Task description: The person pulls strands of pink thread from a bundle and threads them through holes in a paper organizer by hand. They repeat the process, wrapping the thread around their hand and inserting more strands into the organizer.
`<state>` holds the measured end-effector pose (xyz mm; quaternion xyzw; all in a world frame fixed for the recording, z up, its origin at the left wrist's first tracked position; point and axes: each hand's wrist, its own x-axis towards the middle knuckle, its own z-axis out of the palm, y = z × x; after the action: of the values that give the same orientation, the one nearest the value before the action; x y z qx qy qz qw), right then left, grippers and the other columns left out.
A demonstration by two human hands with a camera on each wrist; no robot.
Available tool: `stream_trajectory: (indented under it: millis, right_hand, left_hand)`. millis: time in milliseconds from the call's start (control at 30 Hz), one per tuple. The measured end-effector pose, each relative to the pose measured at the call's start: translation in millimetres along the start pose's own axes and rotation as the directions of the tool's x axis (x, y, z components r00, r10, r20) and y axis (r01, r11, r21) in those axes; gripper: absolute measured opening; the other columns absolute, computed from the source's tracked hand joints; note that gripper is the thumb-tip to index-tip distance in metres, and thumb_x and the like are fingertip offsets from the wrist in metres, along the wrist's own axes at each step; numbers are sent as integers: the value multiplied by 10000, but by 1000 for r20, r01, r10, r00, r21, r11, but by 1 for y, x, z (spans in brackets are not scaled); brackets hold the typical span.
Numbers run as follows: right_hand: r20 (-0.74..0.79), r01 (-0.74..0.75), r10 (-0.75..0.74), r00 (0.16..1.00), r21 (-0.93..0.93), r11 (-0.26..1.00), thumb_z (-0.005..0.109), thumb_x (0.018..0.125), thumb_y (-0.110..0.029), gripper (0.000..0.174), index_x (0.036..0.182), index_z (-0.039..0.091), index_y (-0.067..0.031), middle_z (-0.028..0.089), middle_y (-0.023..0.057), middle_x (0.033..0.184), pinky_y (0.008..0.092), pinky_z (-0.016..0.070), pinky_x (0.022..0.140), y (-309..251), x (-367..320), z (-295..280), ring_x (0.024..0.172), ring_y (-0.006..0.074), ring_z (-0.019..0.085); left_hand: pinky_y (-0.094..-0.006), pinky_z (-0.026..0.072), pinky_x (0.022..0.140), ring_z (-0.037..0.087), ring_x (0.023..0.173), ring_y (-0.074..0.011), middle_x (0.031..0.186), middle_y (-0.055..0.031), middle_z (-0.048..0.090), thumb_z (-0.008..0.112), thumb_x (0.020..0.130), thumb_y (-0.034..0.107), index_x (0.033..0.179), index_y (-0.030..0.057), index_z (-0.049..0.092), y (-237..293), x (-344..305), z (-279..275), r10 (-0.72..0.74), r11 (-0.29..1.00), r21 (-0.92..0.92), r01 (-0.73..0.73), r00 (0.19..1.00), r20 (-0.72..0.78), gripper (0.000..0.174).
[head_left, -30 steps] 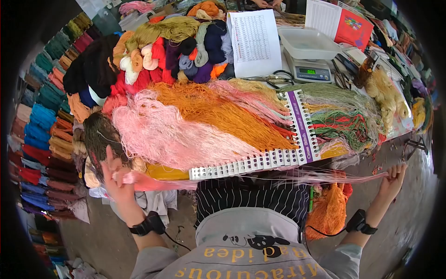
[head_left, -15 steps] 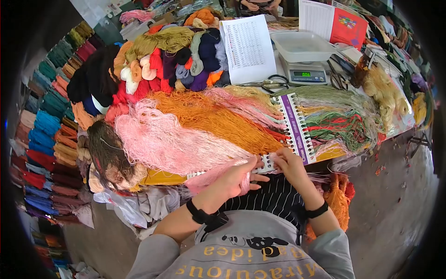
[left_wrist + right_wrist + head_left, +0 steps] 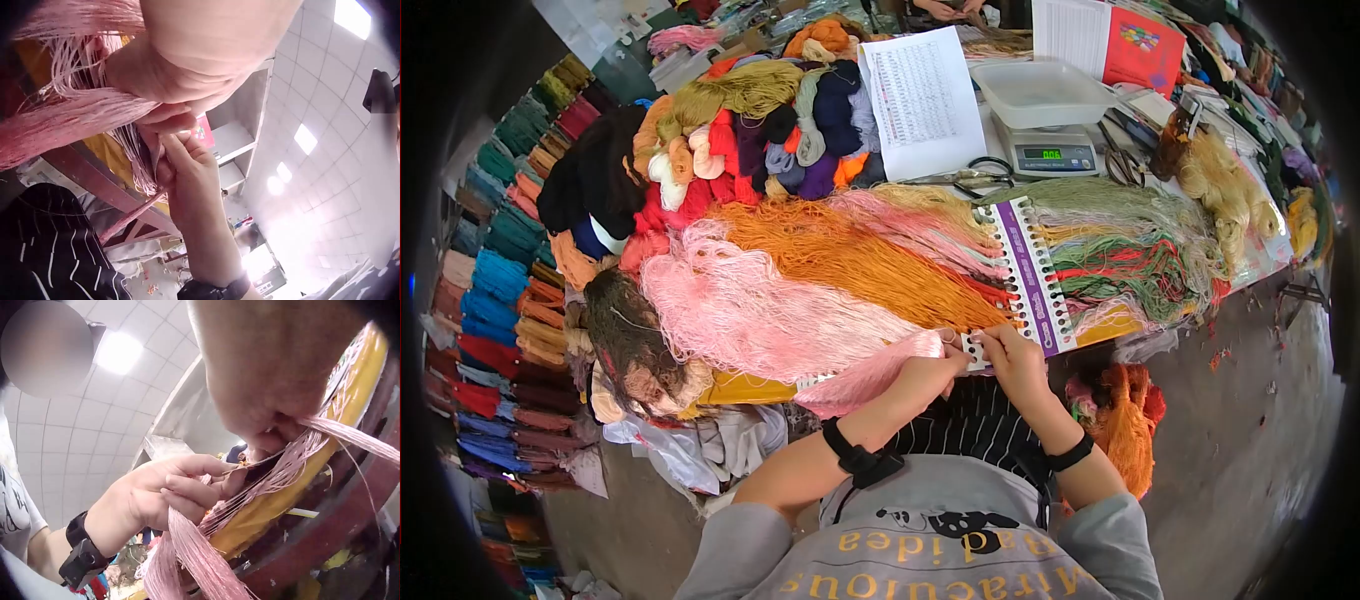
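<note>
Head view: the left hand [image 3: 920, 378] and right hand [image 3: 1012, 358], flung wide apart a second ago, now meet at the punched card [image 3: 1040, 275] on the worktop [image 3: 745, 385]. The pink thread bundle [image 3: 870, 375] drapes under the left hand.

Left wrist view: the right fingers [image 3: 172, 147] pinch the bundle's strands.

Right wrist view: the left fingers [image 3: 200, 487] curl round the bundle, pinching it.

The grey floor [image 3: 1270, 430] has little scraps [image 3: 1212, 358] on it. The white tiled ceiling [image 3: 56, 444] has bright square lights [image 3: 119, 353].
</note>
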<state>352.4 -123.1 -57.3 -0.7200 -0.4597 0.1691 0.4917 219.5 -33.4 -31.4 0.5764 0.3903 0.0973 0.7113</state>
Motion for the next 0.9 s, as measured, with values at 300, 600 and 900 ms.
stream_trajectory:
  millis: [300,600,900]
  right_hand:
    - [102,313,-306,947,-69,947,628,820,-116,132,893,631,-6,622,139,746,290,470,569,2,5,-8,648,241,630]
    - [554,-327,224,802,92,941,599,820,-270,265,931,613,-29,638,102,747,320,473,625,3,30,-18,667,235,622]
    - [393,-177,161,905,3,984,631,790,-298,346,1007,504,-60,636,145,823,364,474,678,13,26,-9,777,306,632]
  left_hand:
    - [-240,221,279,376,329,-89,590,-40,543,522,856,189,944,62,569,35,-10,1,-162,985,62,164,986,-37,162]
    - [-217,302,374,483,418,-79,597,-29,558,531,858,182,797,37,596,8,15,-6,-113,991,-70,116,993,41,170]
    - [-211,297,386,485,419,-86,561,-30,550,556,854,220,810,35,596,23,7,-6,-163,973,163,165,986,-27,194]
